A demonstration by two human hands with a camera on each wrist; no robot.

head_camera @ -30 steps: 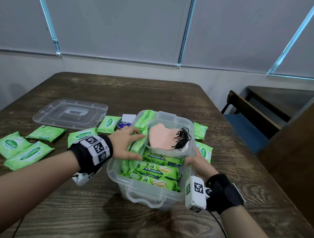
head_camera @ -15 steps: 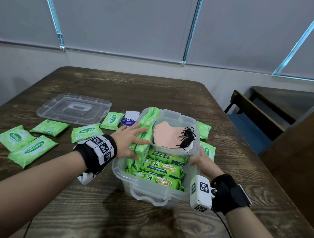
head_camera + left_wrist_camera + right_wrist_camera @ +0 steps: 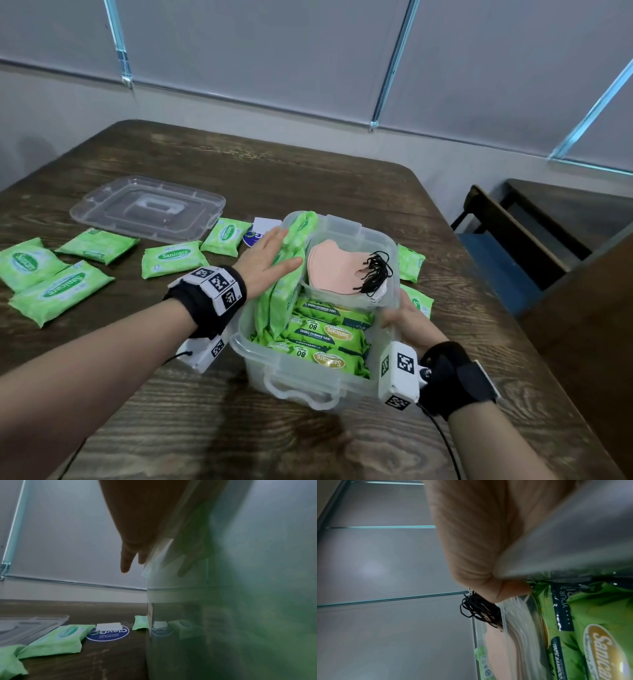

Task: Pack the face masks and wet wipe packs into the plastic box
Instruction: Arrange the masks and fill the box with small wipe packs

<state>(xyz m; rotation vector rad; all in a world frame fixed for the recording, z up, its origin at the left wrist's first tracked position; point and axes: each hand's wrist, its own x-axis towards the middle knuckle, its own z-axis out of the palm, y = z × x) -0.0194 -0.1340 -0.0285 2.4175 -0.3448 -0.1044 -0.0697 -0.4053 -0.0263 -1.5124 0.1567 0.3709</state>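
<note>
Clear plastic box (image 3: 301,387) stands on the dark wooden desk (image 3: 308,178), lid off. Its floor holds large green wet wipe packs (image 3: 325,334) lying flat, labels up. Along the box's left wall, further green upright packs (image 3: 286,274) stand on edge and rise above the rim. A shallow clear inner tray (image 3: 337,295) sits in the far part of the box and carries a stack of peach face masks (image 3: 329,265) with black ear loops (image 3: 375,274) bunched at the right.

Left hand (image 3: 270,258) lies flat against the upright packs, fingers (image 3: 289,265) straight and together, pressing on them without curling round. In the left wrist view the fingertips point down beside the box wall; the rest is blurred.

Right hand (image 3: 402,313) is at the box's right rim, thumb over the edge. The right wrist view shows the thumb (image 3: 510,591) hooked inside, against the tray and a flat pack; the other fingers are hidden behind the wall, so the grip is only partly visible.

Loose on the desk to the left: five small green wipe packs (image 3: 171,258), well apart from the box, and the clear lid (image 3: 147,209) beyond them. A white pack with a blue round label (image 3: 108,633) lies just beside the box's far left corner. Two more small green packs (image 3: 409,262) lie close against the right side.
</note>
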